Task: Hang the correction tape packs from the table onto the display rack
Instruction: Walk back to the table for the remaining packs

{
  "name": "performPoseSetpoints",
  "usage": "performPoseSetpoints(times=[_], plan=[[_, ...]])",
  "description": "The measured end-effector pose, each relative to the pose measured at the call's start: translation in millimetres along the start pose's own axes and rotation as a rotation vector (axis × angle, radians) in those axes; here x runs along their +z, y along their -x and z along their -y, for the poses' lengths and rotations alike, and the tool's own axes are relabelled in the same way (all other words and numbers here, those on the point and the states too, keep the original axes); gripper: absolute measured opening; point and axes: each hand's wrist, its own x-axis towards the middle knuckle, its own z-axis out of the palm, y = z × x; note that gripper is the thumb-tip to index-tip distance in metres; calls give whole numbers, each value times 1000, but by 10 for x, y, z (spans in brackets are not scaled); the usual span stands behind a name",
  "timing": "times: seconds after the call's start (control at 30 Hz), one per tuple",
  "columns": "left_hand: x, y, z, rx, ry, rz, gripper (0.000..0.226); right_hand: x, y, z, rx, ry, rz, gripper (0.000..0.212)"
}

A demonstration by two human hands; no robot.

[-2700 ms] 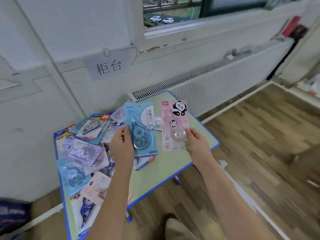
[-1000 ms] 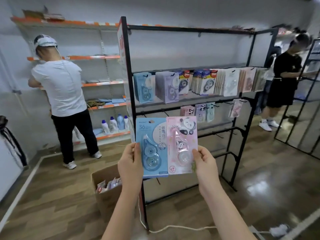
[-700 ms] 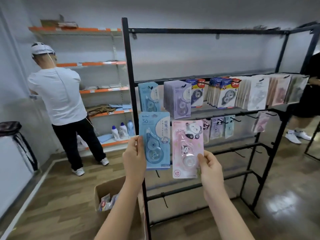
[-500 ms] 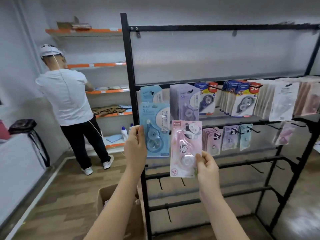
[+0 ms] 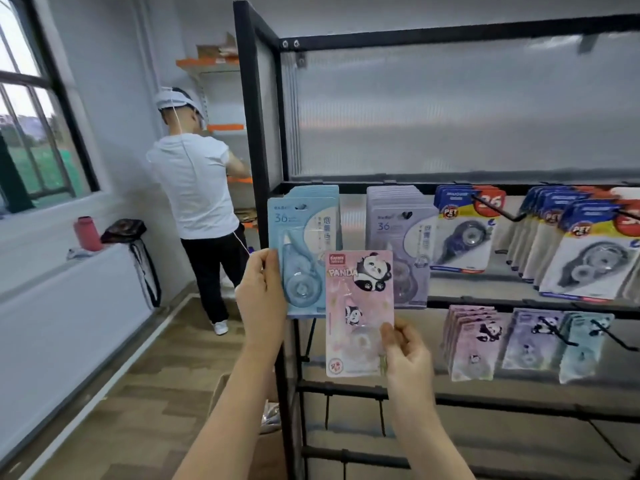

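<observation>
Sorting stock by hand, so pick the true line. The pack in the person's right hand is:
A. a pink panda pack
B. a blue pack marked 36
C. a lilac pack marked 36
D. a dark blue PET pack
A: the right hand pinches the lower right corner of the pink panda pack; the left hand holds the blue pack marked 36.

Your two forearms enter the frame from the bottom edge, both bare along their whole visible length; no sleeve, cuff or glove shows on either. Your left hand carries no ring, watch or strap that can be made out, and its wrist is likewise uncovered. Your right hand is bare as well, with no band at the wrist. Fingernails look short and unpainted, though blur limits that check. Nothing of your clothing appears anywhere in the head view.
</observation>
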Motion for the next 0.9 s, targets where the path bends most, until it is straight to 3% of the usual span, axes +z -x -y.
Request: performPoseSetpoints(times=[0.27,0.67,0.9], plan=[[22,32,123,-21,49,-53,19,-65,-54,-82,-27,-125,15,17],[353,-217,276,-87,-54,85,15,-157,270,-181,8,-50,-12,13],[184,-59,169,-171,-171,222,26,-338,657,-200,57,34,-92,13]])
